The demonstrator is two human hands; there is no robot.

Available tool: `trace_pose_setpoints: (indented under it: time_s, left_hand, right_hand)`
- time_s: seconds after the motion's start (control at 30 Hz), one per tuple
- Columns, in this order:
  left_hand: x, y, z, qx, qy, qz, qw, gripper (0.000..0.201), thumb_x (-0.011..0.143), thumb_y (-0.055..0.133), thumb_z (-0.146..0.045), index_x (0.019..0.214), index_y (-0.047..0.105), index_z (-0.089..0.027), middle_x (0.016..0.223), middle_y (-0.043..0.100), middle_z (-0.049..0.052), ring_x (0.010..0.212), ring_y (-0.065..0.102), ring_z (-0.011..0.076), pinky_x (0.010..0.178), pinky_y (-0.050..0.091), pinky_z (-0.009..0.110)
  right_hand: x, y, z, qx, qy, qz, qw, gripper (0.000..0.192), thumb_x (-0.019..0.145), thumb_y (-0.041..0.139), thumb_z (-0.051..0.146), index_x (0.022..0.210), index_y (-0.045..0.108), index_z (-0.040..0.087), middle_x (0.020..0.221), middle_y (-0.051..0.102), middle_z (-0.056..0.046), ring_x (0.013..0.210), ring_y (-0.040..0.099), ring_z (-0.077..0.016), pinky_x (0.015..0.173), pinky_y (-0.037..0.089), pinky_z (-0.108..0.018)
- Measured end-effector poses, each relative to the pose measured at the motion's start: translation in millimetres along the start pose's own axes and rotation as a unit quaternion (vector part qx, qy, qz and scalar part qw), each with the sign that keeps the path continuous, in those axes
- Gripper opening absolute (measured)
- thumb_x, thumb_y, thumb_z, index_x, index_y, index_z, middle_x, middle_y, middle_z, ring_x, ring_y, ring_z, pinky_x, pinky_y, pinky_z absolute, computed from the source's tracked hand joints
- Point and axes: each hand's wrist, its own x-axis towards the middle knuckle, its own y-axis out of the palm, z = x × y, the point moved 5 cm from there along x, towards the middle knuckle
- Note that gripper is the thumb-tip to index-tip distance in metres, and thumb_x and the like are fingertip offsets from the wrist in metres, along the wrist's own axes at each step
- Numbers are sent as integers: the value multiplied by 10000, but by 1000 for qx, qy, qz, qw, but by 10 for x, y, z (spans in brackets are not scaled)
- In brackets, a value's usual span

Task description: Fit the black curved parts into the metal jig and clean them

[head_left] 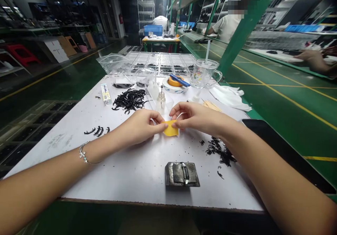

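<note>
- Factory floor here is dim and green, long lines of benches under strip lights, with a white desk (137,171) up front carrying all the bits.
- Both hands meet around mid-desk over a small yellow piece (171,129), looks like tape or film. The left hand (142,126) pinches its left edge, and the right hand (195,117) pinches the top right with fingertips pressed together.
- The yellow piece sits low, touching or just off the desk; can't tell which.
- A metal block (182,174) with a slim black curved part lying in its groove sits near the front edge, untouched by either hand.
- A pile of black curved parts (129,99) sits toward the far left, a few loose ones (97,131) near the left edge, and black scraps (219,150) by the right forearm.
- Tape roll (173,84), small needle-tip bottle (161,99) and a clear cup (204,73) line the far edge, with clear trays (160,61) behind.
- Progress guess: early going. The big pile looks unprocessed, the yellow piece is only being handled, and nothing yellow is stuck on the block's part yet.
- Another person's hand (314,60) rests on a neighbouring bench at right.
</note>
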Motion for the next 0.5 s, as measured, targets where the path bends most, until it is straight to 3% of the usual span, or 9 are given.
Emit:
trace_pose_setpoints:
  time_s: [0.17, 0.27, 0.4, 0.5]
  left_hand:
    - [30, 33, 13, 67, 41, -22, 997, 106, 825, 716, -270, 870, 762, -186, 678, 683, -18, 496, 504, 94, 496, 349, 240]
    - [36, 50, -31, 105, 78, -47, 990, 126, 845, 706, -302, 826, 759, -190, 725, 670, -4, 601, 537, 125, 592, 372, 270]
    - [39, 63, -124, 167, 141, -91, 972, 126, 852, 718, -313, 827, 744, -193, 944, 645, 28, 795, 547, 172, 711, 378, 304]
    - [55, 112, -153, 208, 180, -94, 957, 113, 878, 701, -311, 849, 734, -206, 988, 622, 28, 890, 541, 196, 772, 393, 314]
  right_hand:
    - [33, -16, -56, -58, 1, 19, 998, 303, 756, 702, 89, 977, 535, 212, 912, 663, -20, 738, 628, -155, 616, 477, -268]
    - [45, -65, -80, -83, 2, 19, 996, 283, 772, 701, 119, 982, 539, 217, 954, 678, -35, 764, 649, -169, 627, 486, -278]
    - [38, -139, -83, -94, -3, 10, 996, 230, 791, 697, 128, 952, 556, 212, 946, 681, -44, 782, 655, -173, 661, 506, -281]
    - [19, -161, -92, -99, 8, 12, 995, 213, 787, 703, 120, 915, 559, 211, 934, 673, -38, 773, 659, -167, 653, 517, -270]
